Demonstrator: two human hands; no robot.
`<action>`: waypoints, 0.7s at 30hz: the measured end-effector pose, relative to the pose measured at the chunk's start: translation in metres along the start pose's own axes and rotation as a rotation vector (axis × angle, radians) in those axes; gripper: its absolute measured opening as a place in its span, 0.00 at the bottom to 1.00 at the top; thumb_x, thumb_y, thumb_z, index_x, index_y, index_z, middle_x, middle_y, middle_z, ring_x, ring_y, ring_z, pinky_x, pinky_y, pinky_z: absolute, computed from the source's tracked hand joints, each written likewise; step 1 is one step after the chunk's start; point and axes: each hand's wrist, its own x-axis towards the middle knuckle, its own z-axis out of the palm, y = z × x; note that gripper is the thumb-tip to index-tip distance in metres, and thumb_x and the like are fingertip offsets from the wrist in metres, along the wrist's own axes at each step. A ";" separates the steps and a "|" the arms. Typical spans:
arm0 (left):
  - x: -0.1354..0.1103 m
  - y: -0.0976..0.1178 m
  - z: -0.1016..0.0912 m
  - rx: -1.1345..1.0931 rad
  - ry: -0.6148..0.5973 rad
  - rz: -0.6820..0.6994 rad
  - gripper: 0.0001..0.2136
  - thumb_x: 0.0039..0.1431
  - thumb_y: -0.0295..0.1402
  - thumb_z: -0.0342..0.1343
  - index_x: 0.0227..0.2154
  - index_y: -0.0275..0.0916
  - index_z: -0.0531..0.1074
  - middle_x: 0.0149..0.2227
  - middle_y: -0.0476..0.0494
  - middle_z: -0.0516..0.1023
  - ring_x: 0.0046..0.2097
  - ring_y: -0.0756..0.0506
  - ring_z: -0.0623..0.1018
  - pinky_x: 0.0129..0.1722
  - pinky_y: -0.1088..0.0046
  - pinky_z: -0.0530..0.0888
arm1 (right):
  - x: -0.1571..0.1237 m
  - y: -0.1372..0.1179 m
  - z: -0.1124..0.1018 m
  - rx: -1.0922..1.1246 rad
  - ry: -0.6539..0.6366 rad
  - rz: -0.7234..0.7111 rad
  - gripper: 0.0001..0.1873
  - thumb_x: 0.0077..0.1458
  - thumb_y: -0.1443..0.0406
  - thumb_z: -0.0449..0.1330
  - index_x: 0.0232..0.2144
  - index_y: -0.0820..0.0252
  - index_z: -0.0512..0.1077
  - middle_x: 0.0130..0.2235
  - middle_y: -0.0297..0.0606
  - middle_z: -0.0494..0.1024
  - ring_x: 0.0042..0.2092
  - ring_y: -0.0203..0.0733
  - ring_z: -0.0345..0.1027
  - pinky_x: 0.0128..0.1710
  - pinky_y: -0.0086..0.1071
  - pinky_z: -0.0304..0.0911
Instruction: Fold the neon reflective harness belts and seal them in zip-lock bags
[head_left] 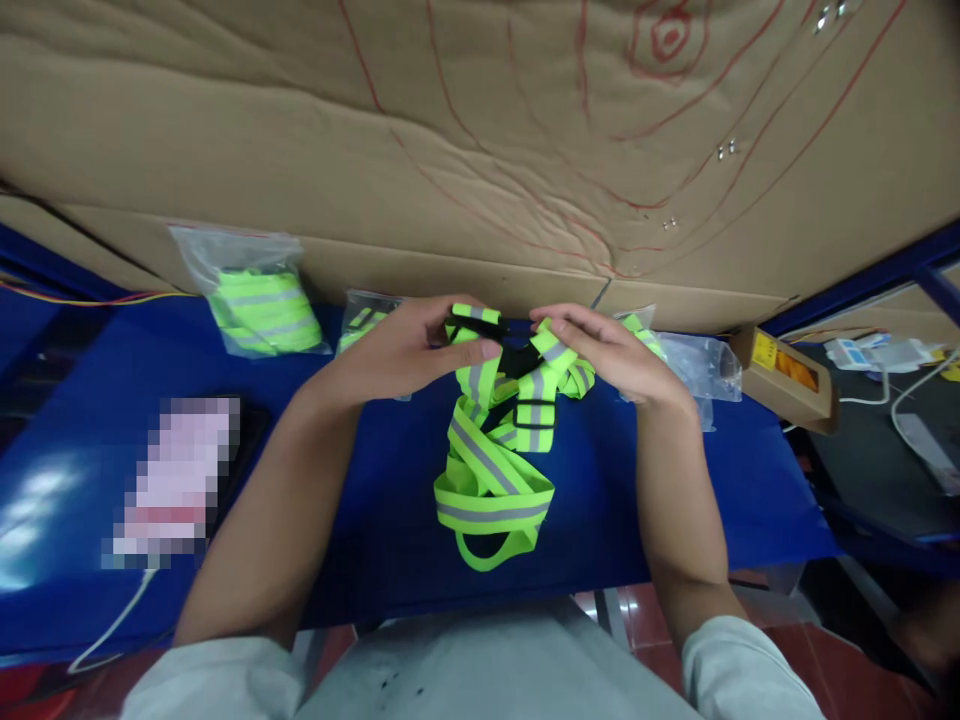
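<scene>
Lime straps (495,510): a bundle with grey stripes at the centre of the worktop (600,520), its upper end between the two hands, loops trailing toward 6 o'clock.
Left hand (427,350): at the bundle's 11 o'clock, thumb and fingers pinching a lime strap.
Right hand (619,360): at its 1 o'clock, thumb and fingers gripping another length of the straps.
Black slider (535,413): on a hanging strap, just below the hands.
Bagged straps (262,310): a clear bag of lime bands at 10 o'clock, leaning against the cardboard wall (480,150).
Clear plastic bag (694,365): near 2 o'clock, just beyond the right wrist.
Cardboard box (791,380): between 2 and 3 o'clock, tilted, with a yellow label.
Phone-like device (180,480): at 9 o'clock, screen pixelated, white cable (124,618) running toward 7 o'clock.
</scene>
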 end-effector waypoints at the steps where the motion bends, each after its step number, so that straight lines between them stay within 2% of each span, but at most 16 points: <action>1: 0.000 -0.001 0.000 -0.056 0.073 -0.014 0.20 0.59 0.48 0.65 0.46 0.38 0.80 0.41 0.44 0.82 0.42 0.43 0.80 0.40 0.72 0.74 | 0.000 0.001 -0.001 0.009 0.042 -0.006 0.21 0.68 0.49 0.58 0.54 0.51 0.78 0.54 0.35 0.82 0.57 0.43 0.75 0.62 0.39 0.69; 3: 0.001 -0.001 0.002 -0.147 0.187 -0.023 0.18 0.60 0.47 0.64 0.45 0.37 0.79 0.41 0.45 0.80 0.43 0.45 0.78 0.41 0.73 0.73 | -0.001 0.001 -0.001 0.002 0.138 -0.046 0.23 0.69 0.47 0.56 0.55 0.51 0.77 0.56 0.35 0.81 0.60 0.44 0.74 0.64 0.42 0.68; 6: 0.001 0.002 0.005 -0.263 0.224 -0.054 0.15 0.60 0.43 0.65 0.45 0.38 0.77 0.43 0.47 0.80 0.44 0.45 0.77 0.44 0.73 0.74 | -0.005 -0.005 0.008 -0.092 0.268 -0.207 0.26 0.70 0.46 0.55 0.60 0.50 0.73 0.63 0.37 0.75 0.66 0.46 0.69 0.69 0.46 0.62; 8: -0.002 0.004 0.006 -0.304 0.188 -0.053 0.15 0.59 0.39 0.65 0.47 0.39 0.76 0.45 0.47 0.79 0.47 0.45 0.78 0.48 0.71 0.74 | -0.008 -0.013 0.018 -0.184 0.242 -0.320 0.27 0.68 0.48 0.58 0.65 0.48 0.69 0.67 0.37 0.71 0.69 0.47 0.65 0.71 0.47 0.59; 10: -0.004 0.006 0.005 -0.319 0.124 -0.034 0.18 0.57 0.35 0.65 0.50 0.42 0.74 0.47 0.48 0.79 0.50 0.44 0.77 0.51 0.70 0.74 | -0.011 -0.020 0.026 -0.271 0.153 -0.372 0.31 0.65 0.51 0.64 0.67 0.48 0.66 0.68 0.38 0.70 0.70 0.49 0.64 0.71 0.49 0.58; 12: -0.006 0.005 0.003 -0.317 0.072 -0.014 0.21 0.55 0.32 0.62 0.53 0.44 0.71 0.46 0.49 0.78 0.49 0.44 0.78 0.48 0.70 0.74 | -0.012 -0.023 0.030 -0.288 0.110 -0.348 0.30 0.62 0.53 0.67 0.64 0.49 0.68 0.64 0.38 0.74 0.66 0.50 0.68 0.69 0.49 0.62; 14: -0.006 0.001 -0.001 -0.285 0.040 -0.003 0.24 0.53 0.32 0.60 0.55 0.45 0.68 0.45 0.49 0.78 0.45 0.45 0.78 0.43 0.72 0.74 | -0.011 -0.021 0.028 -0.221 0.124 -0.290 0.24 0.62 0.54 0.68 0.57 0.51 0.74 0.57 0.37 0.80 0.61 0.49 0.73 0.64 0.47 0.67; 17: -0.004 -0.004 -0.005 -0.077 0.078 -0.020 0.25 0.53 0.31 0.57 0.56 0.44 0.65 0.46 0.46 0.79 0.42 0.45 0.79 0.40 0.71 0.74 | -0.011 -0.017 0.019 -0.128 0.185 -0.211 0.16 0.62 0.55 0.67 0.50 0.53 0.78 0.50 0.35 0.83 0.54 0.46 0.77 0.59 0.43 0.70; 19: -0.004 -0.004 -0.005 0.177 0.242 -0.066 0.26 0.54 0.30 0.57 0.57 0.42 0.66 0.48 0.42 0.79 0.44 0.42 0.80 0.45 0.65 0.76 | -0.012 -0.016 0.016 -0.137 0.237 -0.191 0.15 0.63 0.56 0.67 0.50 0.53 0.78 0.49 0.35 0.83 0.52 0.46 0.77 0.58 0.43 0.70; 21: -0.007 0.002 -0.002 0.430 0.409 -0.043 0.26 0.56 0.29 0.56 0.59 0.40 0.67 0.54 0.38 0.78 0.52 0.36 0.79 0.54 0.56 0.75 | -0.012 -0.016 0.015 -0.165 0.270 -0.189 0.14 0.64 0.56 0.66 0.49 0.52 0.79 0.49 0.34 0.83 0.52 0.46 0.77 0.58 0.42 0.69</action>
